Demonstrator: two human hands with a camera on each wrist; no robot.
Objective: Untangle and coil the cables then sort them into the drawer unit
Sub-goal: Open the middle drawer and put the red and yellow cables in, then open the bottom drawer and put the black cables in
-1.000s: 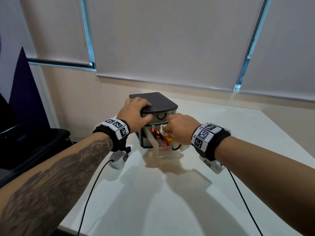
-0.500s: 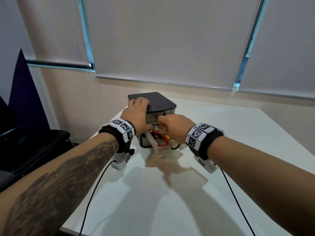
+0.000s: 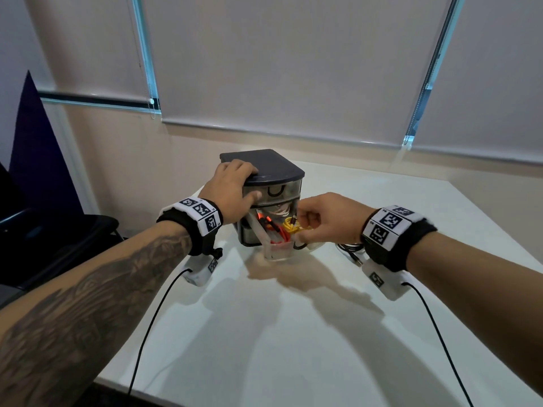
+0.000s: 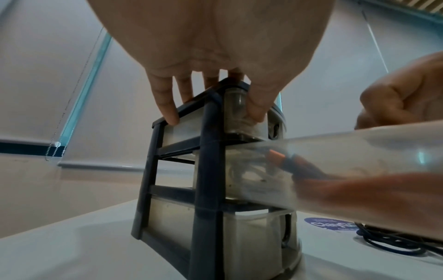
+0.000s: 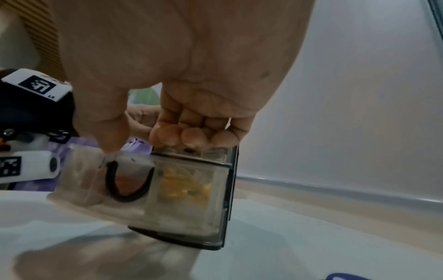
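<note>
A small drawer unit (image 3: 273, 168) with a dark top stands on the white table (image 3: 264, 333). My left hand (image 3: 232, 186) grips its top, fingers (image 4: 167, 98) laid over the lid and thumb on the top drawer's front. The clear middle drawer (image 3: 276, 251) is pulled out. In it lie a red cable (image 3: 276, 227), a yellow cable (image 3: 293, 227) and, at the back, a white coil (image 3: 279, 213). My right hand (image 3: 323, 221) hovers over the drawer's right front corner with fingers curled on nothing. Its thumb (image 5: 107, 132) touches the front rim. A black cable (image 3: 351, 249) lies on the table under that wrist.
The unit's frame (image 4: 206, 170) sits near the table's far left corner, close to the wall with roller blinds. A blue sticker (image 4: 330, 225) is on the table beside the black cable (image 4: 393, 244). A dark chair (image 3: 58, 239) stands off the table's left edge.
My right hand carried the white coil into the open drawer, let it go, and drew back to the drawer's front right corner. The left hand stayed on the unit's top.
</note>
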